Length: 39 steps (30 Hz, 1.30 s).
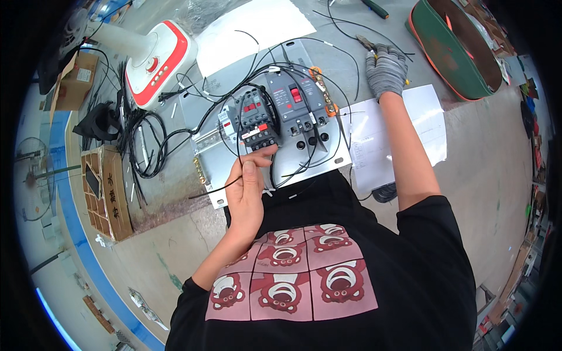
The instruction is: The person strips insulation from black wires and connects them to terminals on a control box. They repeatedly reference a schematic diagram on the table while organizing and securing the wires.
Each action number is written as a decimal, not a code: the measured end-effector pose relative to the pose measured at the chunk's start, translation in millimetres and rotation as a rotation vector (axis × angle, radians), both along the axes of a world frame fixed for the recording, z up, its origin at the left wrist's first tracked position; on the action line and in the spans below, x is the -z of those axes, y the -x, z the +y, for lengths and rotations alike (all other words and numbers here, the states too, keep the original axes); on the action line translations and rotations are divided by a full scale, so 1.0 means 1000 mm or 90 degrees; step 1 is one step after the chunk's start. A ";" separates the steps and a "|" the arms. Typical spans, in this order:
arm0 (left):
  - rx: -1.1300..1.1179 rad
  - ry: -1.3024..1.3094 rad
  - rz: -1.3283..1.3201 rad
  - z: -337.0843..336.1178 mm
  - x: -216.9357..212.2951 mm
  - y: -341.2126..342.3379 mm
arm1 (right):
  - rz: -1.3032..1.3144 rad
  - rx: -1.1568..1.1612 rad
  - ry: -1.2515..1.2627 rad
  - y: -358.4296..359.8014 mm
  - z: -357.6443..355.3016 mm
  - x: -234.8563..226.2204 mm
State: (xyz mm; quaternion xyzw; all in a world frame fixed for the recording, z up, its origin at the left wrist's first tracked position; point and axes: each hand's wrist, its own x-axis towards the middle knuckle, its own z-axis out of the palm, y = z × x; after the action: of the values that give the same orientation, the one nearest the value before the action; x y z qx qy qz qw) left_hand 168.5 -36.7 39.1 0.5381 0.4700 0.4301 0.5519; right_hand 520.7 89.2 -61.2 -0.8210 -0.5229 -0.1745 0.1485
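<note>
My left hand (248, 186), bare, pinches a thin black wire (215, 190) just in front of the contactor (252, 117), a dark grey block with red parts. To its right on the metal mounting plate (333, 167) sits a grey circuit breaker (297, 96) with a red switch. Several black wires loop over both devices. Off to the right, my right hand (386, 71) in a grey knit glove is closed around a pair of pliers (365, 42); their jaws stick out beyond the fingers, while most of the handles are hidden.
Left of the plate lie a coil of black cable (149, 146), a white and red fan base (161, 61) and a divided cardboard box (106, 193). Printed sheets (424, 123) lie under my right forearm. A green bag (451, 50) and a screwdriver (376, 8) are at the far right.
</note>
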 end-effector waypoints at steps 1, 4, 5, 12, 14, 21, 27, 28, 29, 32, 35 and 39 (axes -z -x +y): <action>0.008 -0.002 0.009 -0.002 0.001 0.002 | -0.004 0.002 0.000 0.000 0.000 0.000; 0.021 -0.009 0.036 -0.008 -0.001 0.004 | 0.000 -0.001 -0.008 0.001 -0.001 0.001; 0.020 -0.011 0.037 -0.008 0.000 0.004 | -0.001 0.000 -0.010 0.000 0.000 0.000; 0.008 -0.008 0.023 -0.005 0.000 0.002 | -0.004 -0.002 0.013 -0.001 0.000 0.000; 0.011 0.008 0.018 -0.005 0.001 0.002 | 0.001 -0.009 0.007 -0.002 0.002 0.003; 0.040 0.046 0.015 -0.003 -0.001 0.003 | -0.008 -0.002 -0.013 -0.001 0.000 0.003; 0.075 0.049 0.020 0.000 -0.003 -0.001 | 0.001 -0.008 -0.004 -0.001 0.002 0.003; 0.074 0.051 0.011 0.000 -0.002 -0.001 | 0.000 -0.009 -0.002 0.000 0.002 0.002; 0.070 0.059 0.002 0.001 -0.002 0.000 | -0.002 -0.011 -0.002 0.000 0.002 0.001; 0.050 0.075 -0.024 0.005 -0.003 0.004 | 0.005 -0.015 -0.011 -0.001 0.000 0.002; 0.048 0.088 -0.031 0.006 -0.002 0.006 | 0.013 -0.020 -0.020 -0.002 -0.001 0.003; 0.055 0.057 -0.016 0.008 -0.002 0.004 | 0.037 -0.019 -0.018 0.001 -0.001 -0.002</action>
State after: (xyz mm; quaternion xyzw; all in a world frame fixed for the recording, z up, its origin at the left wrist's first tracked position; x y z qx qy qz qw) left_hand 164.0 -28.7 41.0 0.5273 0.4579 0.3914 0.5992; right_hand 519.3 88.2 -59.2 -0.8156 -0.5282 -0.1558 0.1776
